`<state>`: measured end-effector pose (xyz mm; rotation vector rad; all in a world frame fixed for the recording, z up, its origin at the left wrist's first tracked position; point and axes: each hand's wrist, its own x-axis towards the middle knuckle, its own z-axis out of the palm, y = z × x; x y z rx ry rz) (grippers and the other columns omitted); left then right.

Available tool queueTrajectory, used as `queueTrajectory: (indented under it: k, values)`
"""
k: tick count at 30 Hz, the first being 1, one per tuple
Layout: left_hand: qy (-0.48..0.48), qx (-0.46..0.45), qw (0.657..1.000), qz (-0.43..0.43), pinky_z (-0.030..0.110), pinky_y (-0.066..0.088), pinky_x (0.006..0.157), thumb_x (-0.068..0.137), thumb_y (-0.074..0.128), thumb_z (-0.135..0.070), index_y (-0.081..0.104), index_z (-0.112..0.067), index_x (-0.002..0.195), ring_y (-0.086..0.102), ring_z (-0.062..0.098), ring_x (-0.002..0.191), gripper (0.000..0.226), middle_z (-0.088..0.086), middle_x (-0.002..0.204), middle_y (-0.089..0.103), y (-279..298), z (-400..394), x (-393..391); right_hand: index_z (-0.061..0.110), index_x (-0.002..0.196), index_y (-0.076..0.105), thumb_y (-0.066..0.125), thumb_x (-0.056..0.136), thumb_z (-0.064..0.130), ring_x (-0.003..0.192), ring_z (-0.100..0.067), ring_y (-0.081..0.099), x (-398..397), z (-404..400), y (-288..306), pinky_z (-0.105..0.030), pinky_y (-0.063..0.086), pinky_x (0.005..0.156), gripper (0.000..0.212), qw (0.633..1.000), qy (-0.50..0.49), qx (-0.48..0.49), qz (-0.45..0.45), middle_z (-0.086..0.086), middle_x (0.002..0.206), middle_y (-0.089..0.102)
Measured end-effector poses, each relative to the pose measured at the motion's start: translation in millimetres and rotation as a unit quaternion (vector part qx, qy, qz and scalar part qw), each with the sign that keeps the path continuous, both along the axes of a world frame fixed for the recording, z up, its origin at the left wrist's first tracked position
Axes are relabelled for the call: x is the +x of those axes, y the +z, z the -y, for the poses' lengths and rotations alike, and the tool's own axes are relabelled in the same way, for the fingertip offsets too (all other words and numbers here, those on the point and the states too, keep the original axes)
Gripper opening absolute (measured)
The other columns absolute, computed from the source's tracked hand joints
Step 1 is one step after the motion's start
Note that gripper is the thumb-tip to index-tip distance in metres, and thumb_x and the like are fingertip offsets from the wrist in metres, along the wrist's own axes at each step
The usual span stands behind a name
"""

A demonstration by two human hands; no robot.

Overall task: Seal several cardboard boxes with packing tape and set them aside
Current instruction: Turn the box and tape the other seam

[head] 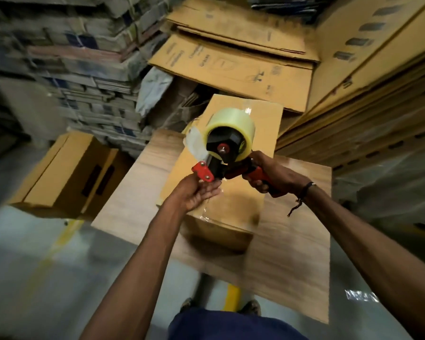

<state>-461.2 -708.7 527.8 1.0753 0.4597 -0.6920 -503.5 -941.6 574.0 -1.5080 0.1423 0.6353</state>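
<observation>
The right hand (268, 175) grips the tape dispenser (221, 153) above the box (233, 133) on the table (292, 253). The left hand (199, 195) pinches at its red blade end; loose tape could fold onto itself, or the blade nick a fingertip.

Glossy clear tape roll (227, 123), red plastic dispenser (214, 165), matt cardboard box (236, 200), wood-grain table (292, 261).

Wooden table (292, 253) in the middle, light wood-grain top. Grey floor (22, 278) underneath with a yellow painted line (59, 239) running near-left. Far left: tall stacks of bundled newspapers (83, 69), blurred. Crumpled whitish plastic bag (155, 89) wedged just right of the stacks. Right side: clear plastic sheeting (388, 197) over stacked goods, blurred. Near edge: dark blue shorts (226, 325) and two shoes (250, 306) on the floor.
</observation>
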Motion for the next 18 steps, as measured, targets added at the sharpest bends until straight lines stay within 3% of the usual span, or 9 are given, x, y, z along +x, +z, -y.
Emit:
queueTrajectory:
  k: [3,5,7,9,10,12,14,16,18]
  values:
    - [0.014,0.169,0.980,0.099,0.037,0.058,0.058,0.103,0.042,0.000,0.068,-0.004,0.100,0.071,0.033,0.077,0.026,0.023,0.094,0.072,-17,-40,-1,0.012,0.092,0.052,0.023,0.109,0.055,0.050,-0.006,0.036,4,-32,-4,-0.019,0.029,0.044,0.055,0.998,0.054,-0.028,0.026,0.004,0.068,0.049]
    - [0.032,0.275,0.949,0.154,0.029,0.058,0.052,0.096,0.053,0.008,0.066,0.003,0.100,0.072,0.030,0.077,0.015,0.023,0.101,0.071,-26,-64,-1,0.016,0.093,0.065,0.019,0.110,0.053,0.051,-0.007,0.035,3,-49,-9,-0.021,0.028,0.045,0.061,0.996,0.071,-0.035,0.041,0.001,0.071,0.045]
    - [-0.003,0.422,0.873,0.245,0.011,0.044,0.048,0.092,0.060,0.009,0.064,0.000,0.092,0.063,0.016,0.071,0.010,0.012,0.087,0.068,-24,-85,-5,0.030,0.094,0.079,0.019,0.110,0.056,0.056,-0.009,0.032,1,-66,-18,-0.024,0.026,0.047,0.067,0.993,0.089,-0.041,0.058,-0.003,0.077,0.039]
    - [-0.029,0.515,0.793,0.324,0.020,0.034,0.051,0.090,0.065,0.006,0.065,-0.007,0.081,0.057,0.017,0.069,0.016,0.004,0.077,0.061,-26,-102,-9,0.028,0.109,0.081,0.020,0.108,0.060,0.057,-0.011,0.030,-2,-80,-24,-0.025,0.026,0.048,0.069,0.992,0.103,-0.041,0.057,-0.003,0.078,0.038]
    - [-0.029,0.526,0.776,0.347,0.025,0.032,0.056,0.091,0.066,0.002,0.066,-0.009,0.076,0.058,0.019,0.069,0.019,0.003,0.073,0.061,-30,-115,-10,0.025,0.112,0.081,0.019,0.108,0.061,0.057,-0.010,0.031,-4,-87,-26,-0.025,0.026,0.048,0.071,0.993,0.101,-0.044,0.051,-0.002,0.077,0.038]
    - [-0.028,0.515,0.764,0.388,0.030,0.034,0.058,0.097,0.066,-0.013,0.068,-0.015,0.069,0.060,0.015,0.063,0.028,-0.001,0.064,0.064,-39,-140,-8,0.032,0.094,0.083,0.016,0.108,0.060,0.053,-0.008,0.032,-11,-95,-29,-0.023,0.026,0.047,0.074,0.995,0.082,-0.049,0.032,0.001,0.072,0.040]
    - [-0.030,0.498,0.765,0.408,0.022,0.041,0.059,0.101,0.065,-0.030,0.073,-0.017,0.071,0.062,0.005,0.060,0.033,-0.006,0.063,0.068,-47,-162,-6,0.038,0.076,0.080,0.011,0.107,0.061,0.051,-0.008,0.032,-20,-97,-30,-0.024,0.022,0.046,0.079,0.994,0.070,-0.076,0.019,0.003,0.068,0.042]
    - [-0.046,0.490,0.754,0.435,0.012,0.039,0.059,0.101,0.064,-0.035,0.075,-0.020,0.074,0.062,-0.004,0.062,0.033,-0.011,0.064,0.068,-52,-175,-5,0.037,0.076,0.079,0.011,0.106,0.065,0.052,-0.010,0.031,-30,-99,-33,-0.028,0.015,0.051,0.079,0.993,0.062,-0.100,0.012,0.003,0.067,0.043]
    - [-0.049,0.487,0.748,0.448,0.011,0.038,0.059,0.102,0.065,-0.035,0.076,-0.020,0.075,0.063,-0.002,0.062,0.032,-0.012,0.064,0.068,-57,-181,-4,0.025,0.084,0.079,0.012,0.106,0.063,0.047,-0.007,0.031,-38,-100,-37,-0.021,0.016,0.045,0.080,0.993,0.037,-0.111,0.001,0.005,0.061,0.043]
